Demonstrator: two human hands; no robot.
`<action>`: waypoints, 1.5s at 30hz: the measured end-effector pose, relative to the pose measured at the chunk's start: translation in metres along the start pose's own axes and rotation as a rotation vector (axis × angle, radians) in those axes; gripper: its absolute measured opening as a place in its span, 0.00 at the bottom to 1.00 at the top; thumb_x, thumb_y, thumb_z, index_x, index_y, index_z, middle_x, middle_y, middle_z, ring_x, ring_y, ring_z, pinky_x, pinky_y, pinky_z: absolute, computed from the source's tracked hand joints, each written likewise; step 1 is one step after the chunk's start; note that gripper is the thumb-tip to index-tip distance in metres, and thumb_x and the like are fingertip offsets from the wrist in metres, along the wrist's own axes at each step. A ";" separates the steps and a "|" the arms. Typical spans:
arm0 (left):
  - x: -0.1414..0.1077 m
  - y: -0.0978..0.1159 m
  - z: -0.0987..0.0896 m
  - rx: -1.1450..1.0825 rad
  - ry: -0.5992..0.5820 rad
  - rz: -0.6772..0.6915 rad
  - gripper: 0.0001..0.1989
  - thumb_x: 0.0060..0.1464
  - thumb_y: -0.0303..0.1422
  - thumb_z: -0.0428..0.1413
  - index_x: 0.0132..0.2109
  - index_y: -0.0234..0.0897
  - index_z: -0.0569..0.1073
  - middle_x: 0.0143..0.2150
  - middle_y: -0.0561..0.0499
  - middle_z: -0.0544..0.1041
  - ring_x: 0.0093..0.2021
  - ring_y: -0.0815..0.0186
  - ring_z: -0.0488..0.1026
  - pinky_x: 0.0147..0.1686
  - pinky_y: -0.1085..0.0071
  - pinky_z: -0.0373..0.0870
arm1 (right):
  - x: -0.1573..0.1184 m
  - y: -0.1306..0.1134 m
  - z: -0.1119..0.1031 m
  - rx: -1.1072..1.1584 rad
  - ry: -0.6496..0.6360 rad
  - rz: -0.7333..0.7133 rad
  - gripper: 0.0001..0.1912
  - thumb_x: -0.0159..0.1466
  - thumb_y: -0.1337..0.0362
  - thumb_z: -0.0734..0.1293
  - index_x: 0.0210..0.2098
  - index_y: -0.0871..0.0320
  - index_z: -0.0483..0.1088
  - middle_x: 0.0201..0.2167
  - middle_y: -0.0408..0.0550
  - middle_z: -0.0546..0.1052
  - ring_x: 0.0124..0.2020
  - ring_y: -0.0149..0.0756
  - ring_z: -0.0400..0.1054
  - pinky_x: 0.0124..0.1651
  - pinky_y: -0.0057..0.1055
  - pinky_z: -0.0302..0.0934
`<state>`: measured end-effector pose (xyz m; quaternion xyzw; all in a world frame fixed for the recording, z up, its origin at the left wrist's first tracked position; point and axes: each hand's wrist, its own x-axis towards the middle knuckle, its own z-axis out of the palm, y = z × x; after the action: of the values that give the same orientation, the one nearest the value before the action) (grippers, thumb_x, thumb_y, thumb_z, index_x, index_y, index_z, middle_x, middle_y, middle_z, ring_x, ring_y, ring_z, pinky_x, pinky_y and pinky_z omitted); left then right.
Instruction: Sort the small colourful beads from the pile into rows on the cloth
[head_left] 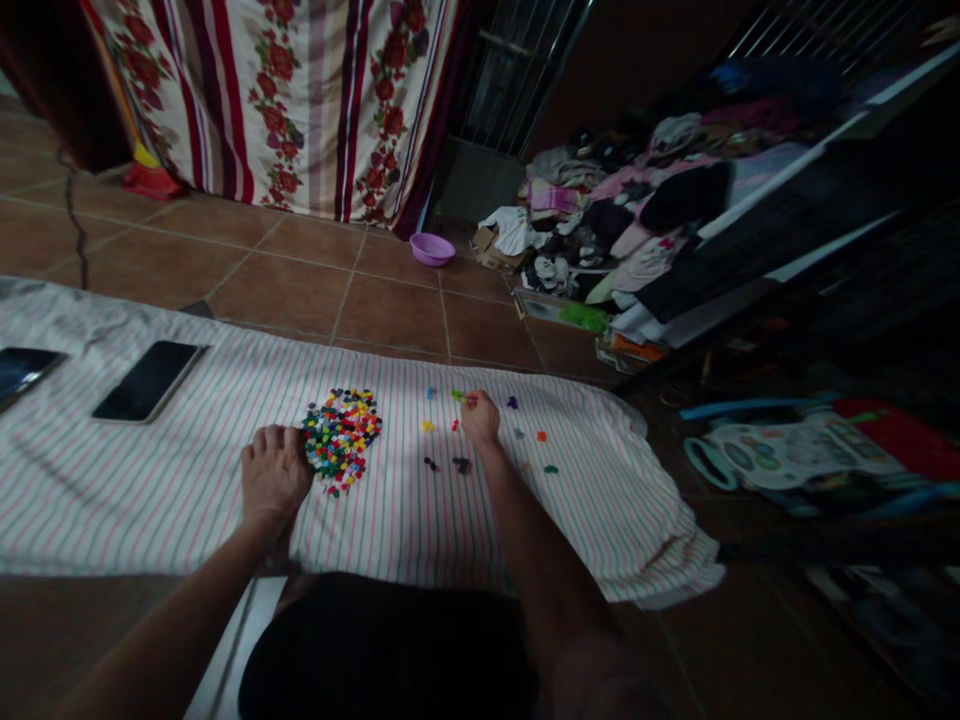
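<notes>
A pile of small multicoloured pieces (pixel 342 438) lies on the striped cloth (pixel 390 520). My left hand (pixel 276 468) rests palm down at the pile's left edge, its fingers slightly bent and apart. To the right, small groups of pieces sit apart by colour: blue (pixel 430 393), yellow (pixel 427 426), black (pixel 431 464), dark blue (pixel 512 402), orange (pixel 541 436) and green (pixel 551 469). My right hand (pixel 481 416) is over these groups with fingertips pinched together beside the light green pieces (pixel 457 395); what they hold is too small to name. Red pieces (pixel 454 426) lie just left of it.
Two phones, one dark-screened (pixel 148 382) and one at the left edge (pixel 26 372), lie on the cloth. Beyond are a purple basin (pixel 432 249), a striped floral curtain (pixel 307 110) and heaped clothes (pixel 600 210). A toy panel (pixel 780 455) stands at the right.
</notes>
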<state>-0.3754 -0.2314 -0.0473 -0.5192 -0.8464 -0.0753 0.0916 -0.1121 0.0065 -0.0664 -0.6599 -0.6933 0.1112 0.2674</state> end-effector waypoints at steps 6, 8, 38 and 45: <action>0.000 -0.001 0.001 -0.013 -0.019 -0.007 0.14 0.60 0.32 0.42 0.44 0.32 0.70 0.44 0.39 0.70 0.47 0.50 0.63 0.41 0.59 0.56 | 0.007 -0.002 0.007 -0.014 0.003 -0.009 0.07 0.58 0.73 0.63 0.33 0.60 0.72 0.31 0.49 0.77 0.35 0.34 0.70 0.39 0.27 0.60; 0.000 -0.001 0.002 -0.012 -0.019 -0.006 0.14 0.60 0.32 0.42 0.45 0.32 0.70 0.44 0.39 0.70 0.48 0.50 0.63 0.41 0.60 0.56 | 0.008 -0.003 0.009 -0.019 0.007 -0.006 0.07 0.58 0.73 0.63 0.33 0.59 0.72 0.31 0.48 0.77 0.34 0.34 0.70 0.40 0.28 0.60; 0.001 -0.001 0.003 -0.029 -0.017 -0.012 0.14 0.60 0.32 0.41 0.44 0.33 0.69 0.44 0.39 0.69 0.47 0.51 0.62 0.42 0.59 0.56 | -0.020 -0.034 0.003 0.142 -0.002 -0.157 0.11 0.59 0.73 0.60 0.37 0.61 0.72 0.35 0.52 0.77 0.38 0.37 0.70 0.43 0.30 0.61; 0.002 0.000 0.002 -0.022 -0.006 -0.012 0.14 0.61 0.32 0.40 0.44 0.32 0.69 0.43 0.39 0.69 0.47 0.51 0.62 0.41 0.59 0.56 | -0.060 -0.069 0.019 0.251 -0.157 -0.346 0.11 0.60 0.72 0.61 0.36 0.57 0.74 0.35 0.47 0.76 0.35 0.34 0.70 0.43 0.28 0.64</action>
<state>-0.3769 -0.2293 -0.0485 -0.5152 -0.8490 -0.0835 0.0829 -0.1813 -0.0557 -0.0605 -0.4821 -0.7956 0.2001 0.3076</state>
